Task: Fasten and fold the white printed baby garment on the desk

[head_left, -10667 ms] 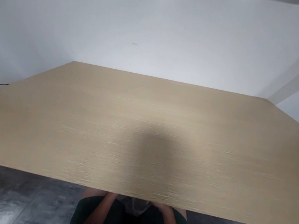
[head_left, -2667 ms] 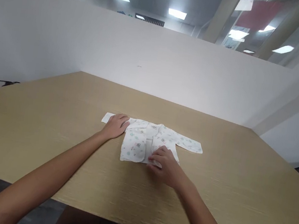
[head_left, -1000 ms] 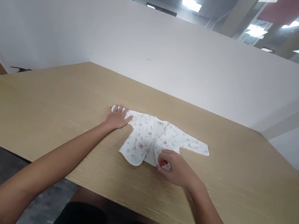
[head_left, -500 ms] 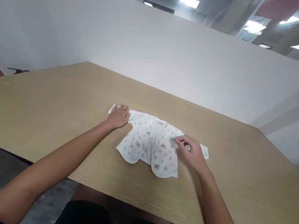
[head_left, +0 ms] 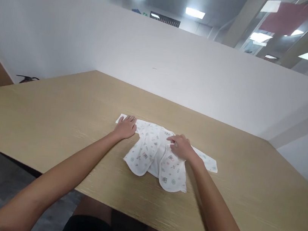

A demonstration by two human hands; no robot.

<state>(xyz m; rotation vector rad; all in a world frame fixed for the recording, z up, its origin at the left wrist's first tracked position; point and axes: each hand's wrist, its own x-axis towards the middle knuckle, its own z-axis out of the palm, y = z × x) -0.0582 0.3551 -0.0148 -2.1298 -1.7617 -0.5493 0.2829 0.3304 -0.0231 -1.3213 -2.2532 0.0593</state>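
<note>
A small white baby shirt with printed figures lies spread on the table, its front parted down the middle and its sleeves out to both sides. My left hand rests flat on the sleeve at the left, fingers stretched out. At the neckline, my right hand has its fingers bent, thumb and forefinger at the upper edge of the right front panel. The hand covers part of that shoulder; the right sleeve shows beyond the wrist.
The wooden table stretches out on both sides of the shirt. A white partition wall stands along its far edge. A dark object shows beyond the table's left edge.
My right hand has moved left from over the right front panel to the neckline edge. My left hand stays on the sleeve. The camera view has tilted up slightly.
</note>
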